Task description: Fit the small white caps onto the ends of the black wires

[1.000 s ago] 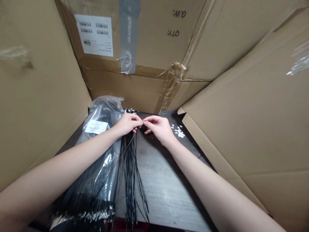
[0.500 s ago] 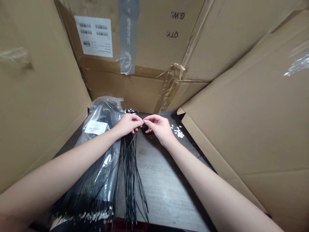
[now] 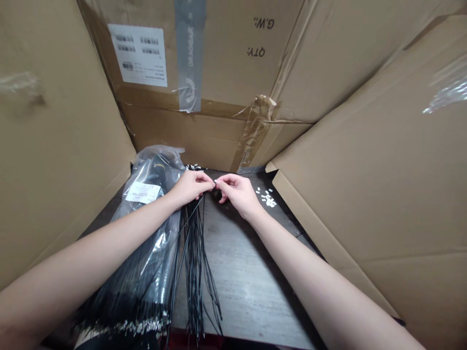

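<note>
My left hand [image 3: 194,186] is closed in a pinch on the end of a thin black cable, which trails down toward the near side. Fingertip to fingertip with it, my right hand [image 3: 236,192] pinches a tiny white piece [image 3: 216,181] at the cable's end. Under and below my left hand lies a loose bundle of black cables [image 3: 195,262], hanging over the table's near edge. Small white pieces [image 3: 269,200] lie scattered to the right of my right hand. More white pieces [image 3: 193,167] sit behind my left hand.
A clear plastic bag [image 3: 146,167] full of black cables with metal-tipped ends lies on the left, a white label [image 3: 143,192] on it. The dark table [image 3: 241,282] is walled by cardboard at the left [image 3: 54,146], back [image 3: 219,63] and right [image 3: 383,170].
Both hands stay pinched together at the same spot, with only slight finger movement. The whole view has shifted a little.
</note>
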Tool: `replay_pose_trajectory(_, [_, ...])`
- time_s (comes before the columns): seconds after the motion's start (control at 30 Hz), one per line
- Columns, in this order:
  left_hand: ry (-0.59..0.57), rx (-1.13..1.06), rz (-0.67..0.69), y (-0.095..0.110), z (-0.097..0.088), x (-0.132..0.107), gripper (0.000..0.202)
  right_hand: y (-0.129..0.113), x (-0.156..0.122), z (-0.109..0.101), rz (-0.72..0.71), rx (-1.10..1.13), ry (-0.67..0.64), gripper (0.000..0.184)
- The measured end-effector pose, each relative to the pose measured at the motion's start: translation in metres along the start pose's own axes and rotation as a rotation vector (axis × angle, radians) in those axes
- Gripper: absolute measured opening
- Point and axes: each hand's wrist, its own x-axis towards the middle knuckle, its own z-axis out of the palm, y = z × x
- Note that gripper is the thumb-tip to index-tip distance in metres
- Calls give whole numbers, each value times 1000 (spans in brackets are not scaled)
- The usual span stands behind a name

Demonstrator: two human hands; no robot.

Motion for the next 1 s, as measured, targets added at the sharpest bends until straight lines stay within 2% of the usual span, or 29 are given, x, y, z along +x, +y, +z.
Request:
replay_pose_trajectory(0.43, [-5, 8, 29, -4, -1, 1, 15, -3, -1, 1, 42, -10, -18, 21])
replay_pose_trajectory(0.77, [-40, 36, 36, -5, -2, 2, 19, -10, -6, 3, 58, -135, -9, 15])
replay_pose_trajectory(1.0, [-43, 56, 77, -6, -2, 3, 15, -12, -10, 2, -9, -289, -16, 10])
